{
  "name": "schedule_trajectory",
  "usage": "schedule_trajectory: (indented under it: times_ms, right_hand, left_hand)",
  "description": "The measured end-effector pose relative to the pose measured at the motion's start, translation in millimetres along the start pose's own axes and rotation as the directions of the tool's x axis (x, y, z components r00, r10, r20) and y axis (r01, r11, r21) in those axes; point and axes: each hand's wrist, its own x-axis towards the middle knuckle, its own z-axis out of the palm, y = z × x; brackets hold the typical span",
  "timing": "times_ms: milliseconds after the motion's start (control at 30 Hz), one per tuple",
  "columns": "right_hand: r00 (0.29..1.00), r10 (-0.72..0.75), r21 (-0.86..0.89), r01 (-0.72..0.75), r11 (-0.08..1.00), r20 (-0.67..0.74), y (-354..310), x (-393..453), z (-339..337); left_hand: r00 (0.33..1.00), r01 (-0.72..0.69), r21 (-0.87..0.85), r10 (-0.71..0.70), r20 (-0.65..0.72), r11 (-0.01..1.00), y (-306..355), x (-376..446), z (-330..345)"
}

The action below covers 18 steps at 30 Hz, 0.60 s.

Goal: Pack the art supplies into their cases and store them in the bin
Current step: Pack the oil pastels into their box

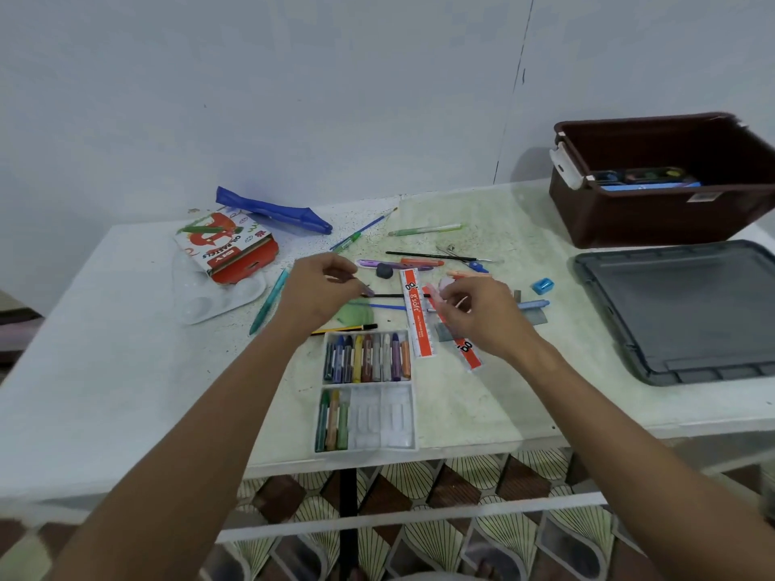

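Right hand [474,312] pinches a pink pastel [436,296]; left hand [318,287] pinches a purple pastel [368,291]. Light, brittle, waxy: hold mid-barrel, gently.

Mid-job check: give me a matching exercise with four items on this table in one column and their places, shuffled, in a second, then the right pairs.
Things:
1. brown bin
2. oil pastel box
3. pastel tray
4. blue sharpener

Places:
A. near table edge, between the forearms
B. back right corner of the table
C. left side, on the clear paint palette
D. right of the rulers, left of the grey lid

Pairs: 1-B, 2-C, 3-A, 4-D
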Motion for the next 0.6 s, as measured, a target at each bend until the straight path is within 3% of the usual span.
schedule_trajectory:
  times_ms: [167, 300, 600]
  right_hand:
    - [0.985, -0.039, 0.195, 0.005, 0.981, 0.169, -40, -33, 16]
    - [0.941, 0.019, 0.202, -0.092, 0.975, 0.338, -57, -58, 34]
    - [0.913, 0.162, 0.226, -0.260, 0.939, 0.375, -61, -81, 63]
  left_hand:
    - [0.994, 0.093, -0.176, -0.081, 0.074, 0.980, 1, -37, -22]
    - [0.965, 0.167, -0.083, -0.146, 0.219, 0.982, -7, -70, -26]
    - [0.936, 0.169, 0.076, -0.184, 0.301, 0.983, -35, -102, -17]
